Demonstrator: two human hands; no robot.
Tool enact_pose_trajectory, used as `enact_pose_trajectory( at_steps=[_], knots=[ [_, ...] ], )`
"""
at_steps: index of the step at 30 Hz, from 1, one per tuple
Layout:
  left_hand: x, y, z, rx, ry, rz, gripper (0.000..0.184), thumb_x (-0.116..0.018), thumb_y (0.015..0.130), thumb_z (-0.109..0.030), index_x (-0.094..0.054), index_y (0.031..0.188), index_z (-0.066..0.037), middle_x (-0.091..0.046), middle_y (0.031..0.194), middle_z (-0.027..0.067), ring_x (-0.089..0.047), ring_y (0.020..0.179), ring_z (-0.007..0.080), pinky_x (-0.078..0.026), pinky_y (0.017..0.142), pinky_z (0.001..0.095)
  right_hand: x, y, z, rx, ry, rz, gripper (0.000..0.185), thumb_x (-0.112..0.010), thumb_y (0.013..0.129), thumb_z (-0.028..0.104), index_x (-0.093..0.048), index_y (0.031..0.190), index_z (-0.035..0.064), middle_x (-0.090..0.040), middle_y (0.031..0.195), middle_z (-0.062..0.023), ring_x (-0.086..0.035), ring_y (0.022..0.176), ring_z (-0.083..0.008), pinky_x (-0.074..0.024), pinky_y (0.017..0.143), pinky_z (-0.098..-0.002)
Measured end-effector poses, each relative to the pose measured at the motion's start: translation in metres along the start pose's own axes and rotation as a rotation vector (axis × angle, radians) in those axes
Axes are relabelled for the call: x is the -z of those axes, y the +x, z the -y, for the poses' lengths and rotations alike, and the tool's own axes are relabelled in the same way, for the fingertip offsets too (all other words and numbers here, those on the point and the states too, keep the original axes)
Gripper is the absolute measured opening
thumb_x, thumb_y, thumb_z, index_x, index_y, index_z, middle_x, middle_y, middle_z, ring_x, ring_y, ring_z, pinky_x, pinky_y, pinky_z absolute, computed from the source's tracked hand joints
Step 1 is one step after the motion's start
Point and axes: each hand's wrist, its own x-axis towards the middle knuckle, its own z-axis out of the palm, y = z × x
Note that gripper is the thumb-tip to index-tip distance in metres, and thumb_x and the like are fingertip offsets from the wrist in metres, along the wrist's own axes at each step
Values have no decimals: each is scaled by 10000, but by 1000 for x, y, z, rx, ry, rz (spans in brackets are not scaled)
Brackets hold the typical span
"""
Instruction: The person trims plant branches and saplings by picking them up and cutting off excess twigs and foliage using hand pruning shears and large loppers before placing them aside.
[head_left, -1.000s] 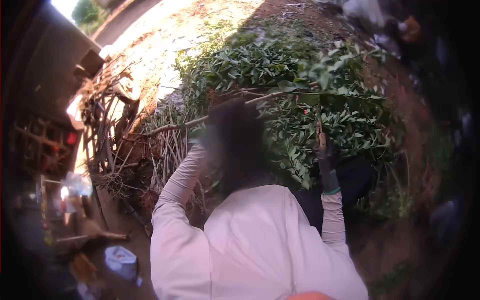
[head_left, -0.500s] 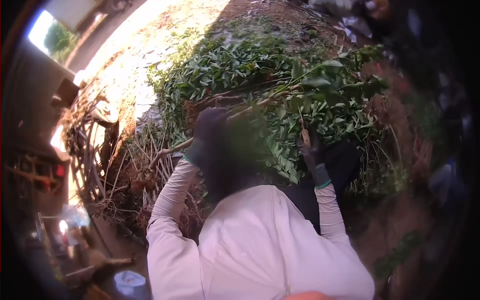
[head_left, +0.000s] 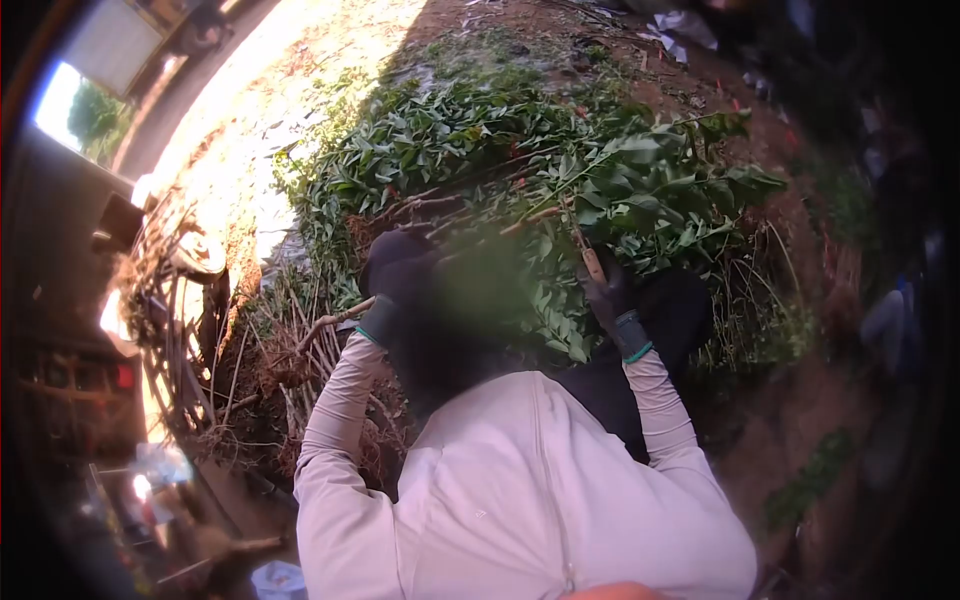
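A dark glove with a green cuff covers my left hand, which is closed around a woody stem. The stem's thick end sticks out to the left of the glove. On the right, a leafy top stretches over the pile, apparently of the same plant. My right hand, gloved alike, grips the wooden handle of a knife. Its thin blade points up toward the stem, and I cannot tell whether they touch. A green blur hides part of the space between my hands.
A heap of leafy cut plants lies ahead on the soil. Bundles of rooted stems rest at my left, with more upright stems beyond. A pale blue container stands at the lower left.
The knife has shifted left and tilted, its blade now near the stem. My left hand and the stem sit slightly lower and further left; the whole view has shifted a little.
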Motion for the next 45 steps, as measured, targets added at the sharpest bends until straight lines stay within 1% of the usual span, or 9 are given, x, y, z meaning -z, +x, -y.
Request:
enact_pose_trajectory(
  at_steps=[5,8,12,18,30,33,35,39,45],
  knots=[
    [-13,6,28,-195,-263,-64,249,-464,858,-238,-602,997,-85,-614,771,176,-592,732,352,-461,629,401,6,-10,-43,-264,382,13,275,-611,834,211,-542,1029,31,-537,738,27,-533,660,-133,-443,604,-279],
    [-4,7,21,-134,-318,36,268,-455,852,-203,-589,1037,-63,-612,802,189,-596,759,352,-463,652,381,10,-2,-33,-147,475,61,312,-613,836,241,-538,1053,31,-522,782,12,-505,719,-110,-426,649,-265],
    [-4,7,16,-127,-262,58,285,-466,833,-191,-585,1057,-60,-616,810,188,-598,758,350,-467,660,378,23,12,6,-254,12,271,406,-617,833,264,-503,1147,32,-552,942,-28,-482,840,-112,-413,761,-272],
    [-13,6,16,-153,-96,18,259,-497,808,-201,-603,1010,-79,-612,751,174,-589,703,355,-467,629,423,9,9,-45,-149,389,181,289,-573,843,179,-504,1075,22,-558,966,-44,-501,860,-127,-419,743,-285],
    [-16,7,-2,-150,97,22,170,-489,838,-273,-565,814,-123,-567,609,126,-567,571,325,-431,515,446,-7,-8,-54,-301,361,16,198,-584,825,154,-530,995,68,-475,701,48,-407,539,-49,-330,471,-218],
    [-18,6,-6,-167,93,21,178,-486,841,-284,-568,817,-128,-566,602,124,-566,561,322,-429,509,446,-1,-13,-54,-84,199,4,237,-607,810,165,-518,1006,63,-479,688,45,-402,519,-47,-326,448,-216],
    [-20,6,-2,-192,76,-1,180,-485,842,-287,-574,825,-131,-567,602,125,-566,558,321,-430,510,446,6,-16,-44,-345,360,10,241,-613,804,153,-521,1002,53,-485,689,45,-422,525,-50,-341,446,-225],
    [-42,9,19,-203,7,-96,174,-490,836,-279,-586,853,-135,-574,612,128,-568,561,320,-432,513,447,32,-15,-60,-58,31,62,305,-619,813,152,-510,1072,33,-544,769,13,-523,670,-91,-435,598,-254],
    [-42,10,20,-103,66,-8,184,-499,824,-266,-601,915,-143,-581,627,131,-573,583,323,-436,535,452,66,31,0,-85,-283,322,424,-643,779,269,-506,1072,-5,-591,906,-120,-578,830,-194,-449,730,-316]
  ],
)
